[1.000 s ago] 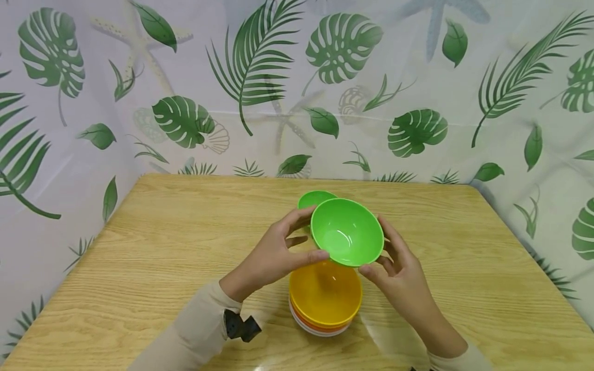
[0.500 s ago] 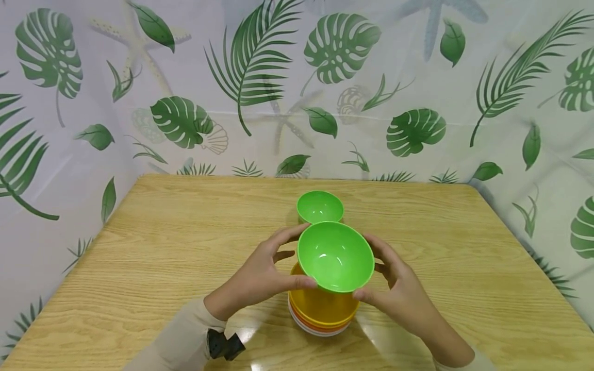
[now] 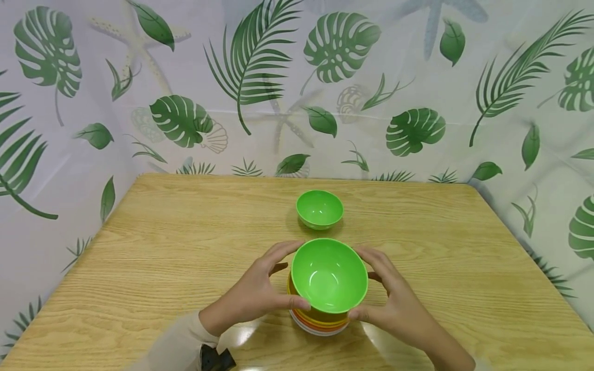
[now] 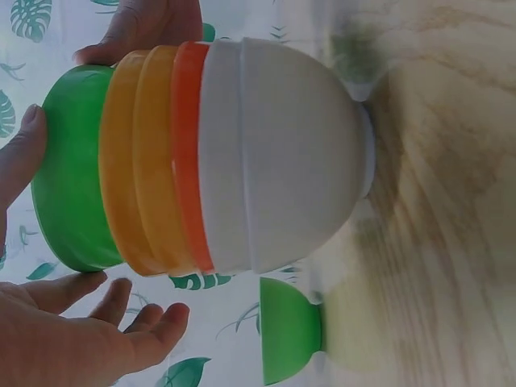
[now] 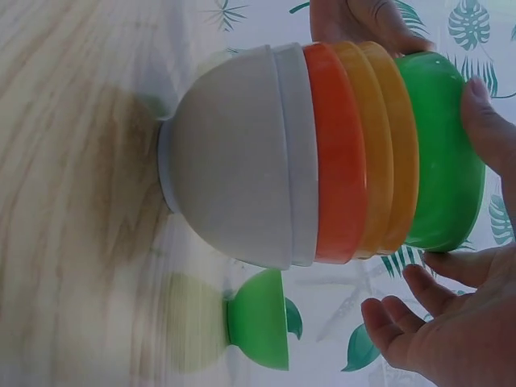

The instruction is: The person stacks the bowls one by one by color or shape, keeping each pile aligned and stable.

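Both hands hold one green bowl by its rim, the left hand on its left side and the right hand on its right. Each thumb lies at the near rim while the index finger reaches round the far side. The bowl's base is down inside the top of a nested stack, its upper wall standing out above. From the top, that stack has two yellow bowls, an orange bowl and two white bowls. In both wrist views the remaining fingers are spread beside the stack.
Behind the stack, a second green bowl stands upright on the wooden table. A leaf-patterned cloth hangs along the table's back and sides. A black device sits on the left wrist.
Both hands have brought the green bowl toward the person and down from behind the stack onto its top. The green bowl at the back is now fully uncovered in the head view.
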`<state>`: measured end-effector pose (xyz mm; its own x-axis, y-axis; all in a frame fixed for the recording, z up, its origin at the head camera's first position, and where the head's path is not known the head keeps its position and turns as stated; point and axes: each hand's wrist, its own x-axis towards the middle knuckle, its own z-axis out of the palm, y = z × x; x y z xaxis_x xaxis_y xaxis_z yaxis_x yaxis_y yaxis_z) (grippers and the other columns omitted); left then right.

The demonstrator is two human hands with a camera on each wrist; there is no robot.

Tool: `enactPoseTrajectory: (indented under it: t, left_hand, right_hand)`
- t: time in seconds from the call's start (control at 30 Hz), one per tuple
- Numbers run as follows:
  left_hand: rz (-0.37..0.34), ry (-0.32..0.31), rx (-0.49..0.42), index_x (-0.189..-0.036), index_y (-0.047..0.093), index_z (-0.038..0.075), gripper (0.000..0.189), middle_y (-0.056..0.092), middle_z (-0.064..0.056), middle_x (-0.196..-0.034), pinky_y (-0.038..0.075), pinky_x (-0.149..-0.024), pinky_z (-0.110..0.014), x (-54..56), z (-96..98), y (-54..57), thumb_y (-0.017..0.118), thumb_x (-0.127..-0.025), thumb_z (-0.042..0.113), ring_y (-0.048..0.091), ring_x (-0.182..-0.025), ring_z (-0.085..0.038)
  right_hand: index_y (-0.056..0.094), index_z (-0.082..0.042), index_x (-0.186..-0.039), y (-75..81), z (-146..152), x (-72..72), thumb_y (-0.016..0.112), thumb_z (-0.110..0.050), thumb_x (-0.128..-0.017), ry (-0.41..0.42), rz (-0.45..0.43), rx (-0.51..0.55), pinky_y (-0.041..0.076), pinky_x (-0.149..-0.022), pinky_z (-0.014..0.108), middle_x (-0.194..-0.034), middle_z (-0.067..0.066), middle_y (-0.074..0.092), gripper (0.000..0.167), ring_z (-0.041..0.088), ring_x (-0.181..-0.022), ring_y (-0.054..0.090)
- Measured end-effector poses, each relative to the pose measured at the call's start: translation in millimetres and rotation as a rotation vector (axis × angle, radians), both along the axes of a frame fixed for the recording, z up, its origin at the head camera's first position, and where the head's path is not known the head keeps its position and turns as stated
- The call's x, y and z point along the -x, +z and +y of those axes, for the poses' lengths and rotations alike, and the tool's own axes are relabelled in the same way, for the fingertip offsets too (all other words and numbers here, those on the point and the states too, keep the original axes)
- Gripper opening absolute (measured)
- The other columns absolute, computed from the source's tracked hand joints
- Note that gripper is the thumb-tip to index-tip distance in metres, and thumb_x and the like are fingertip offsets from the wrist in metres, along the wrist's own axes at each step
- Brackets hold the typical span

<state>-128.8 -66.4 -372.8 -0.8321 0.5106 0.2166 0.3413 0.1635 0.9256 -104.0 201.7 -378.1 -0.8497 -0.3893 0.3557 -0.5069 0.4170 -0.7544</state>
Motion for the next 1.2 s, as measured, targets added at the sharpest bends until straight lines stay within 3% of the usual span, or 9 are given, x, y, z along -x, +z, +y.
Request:
enactPoseTrajectory:
  t: [0.33, 0.67, 0.87, 1.2]
  left_hand:
    - [0.069, 0.006, 0.025, -0.145, 0.039, 0.005, 0.092, 0.037, -0.009, -0.147, 0.036, -0.106, -0.056, -5.0, -3.1, -8.9, 0.088, -0.067, 0.016, 0.035, -0.136, -0.027]
    - [0.066, -0.003, 0.074, -0.146, 0.037, 0.003, 0.092, 0.042, -0.011, -0.143, 0.038, -0.105, -0.055, -5.7, -6.5, -17.8, 0.086, -0.070, 0.019, 0.039, -0.134, -0.029]
    - [0.073, -0.012, 0.124, -0.146, 0.037, 0.003, 0.089, 0.044, -0.011, -0.142, 0.038, -0.105, -0.054, -4.4, -8.0, -16.0, 0.084, -0.073, 0.023, 0.040, -0.133, -0.029]
    - [0.046, -0.026, 0.148, -0.146, 0.036, 0.003, 0.087, 0.045, -0.010, -0.142, 0.037, -0.104, -0.056, -5.1, -7.6, -13.6, 0.082, -0.075, 0.025, 0.040, -0.133, -0.028]
  right_hand:
    - [0.038, -0.020, -0.146, -8.8, -1.1, -1.7, 0.089, -0.014, -0.063, -0.008, -0.021, -0.067, 0.048, -0.095, 0.032, -0.144, 0.002, 0.039, 0.098, 0.010, -0.132, 0.034]
    - [0.037, -0.016, -0.147, -13.5, -2.8, -2.2, 0.088, -0.020, -0.063, 0.002, -0.020, -0.108, 0.049, -0.094, 0.035, -0.144, 0.003, 0.040, 0.098, 0.011, -0.130, 0.039]
    - [0.037, -0.017, -0.147, -9.7, -2.9, -2.7, 0.087, -0.029, -0.067, -0.020, -0.022, -0.180, 0.050, -0.092, 0.045, -0.142, 0.001, 0.042, 0.095, 0.018, -0.127, 0.043]
    - [0.035, -0.020, -0.147, -6.1, -2.2, -3.5, 0.085, -0.033, -0.069, -0.019, -0.029, -0.220, 0.050, -0.091, 0.044, -0.141, -0.002, 0.044, 0.093, 0.017, -0.123, 0.046]
